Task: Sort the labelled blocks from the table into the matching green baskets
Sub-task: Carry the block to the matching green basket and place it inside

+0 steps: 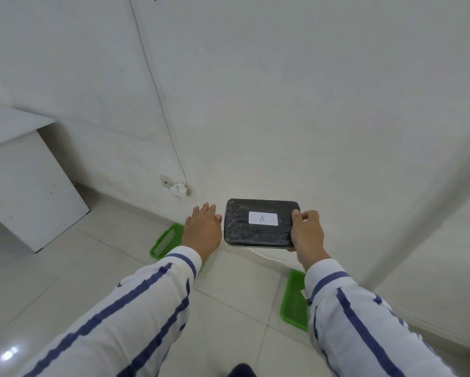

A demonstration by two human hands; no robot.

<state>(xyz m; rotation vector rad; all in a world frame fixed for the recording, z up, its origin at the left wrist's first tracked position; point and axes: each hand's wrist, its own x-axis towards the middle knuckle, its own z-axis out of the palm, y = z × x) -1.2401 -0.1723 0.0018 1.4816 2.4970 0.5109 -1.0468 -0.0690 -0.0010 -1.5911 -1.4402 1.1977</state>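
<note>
The tiled floor [65,281] is taking up the lower view, with the white wall [282,104] rising beyond the held block. A white cabinet [29,186] is standing well off to the left of the grip.

Two green baskets are sitting on the floor. The right basket [293,303] is lying below and toward the person from the grip, partly hidden by the right sleeve [364,317]; the left basket [165,242] is lying below and left of the grip, partly covered by the left sleeve [135,308]. No basket label is readable here, so which one matches is unclear, and that is the main risk: the block could be dropped into the wrong basket.

The black block [258,223] is being held in the air, level, its white label [263,218] reading "A" facing up. The right hand [307,232] is clamping its right end, thumb on top and fingers underneath. With only one end gripped, the far end is hanging unsupported, so the block could tip or slide out, especially if its wrapping is slick.

The left hand [202,231] is hovering flat and empty, fingers spread, just beside the block's left edge; whether it touches is unclear.

A white cable [157,91] is running down the wall to a socket [178,187] beyond and left of the grip.
</note>
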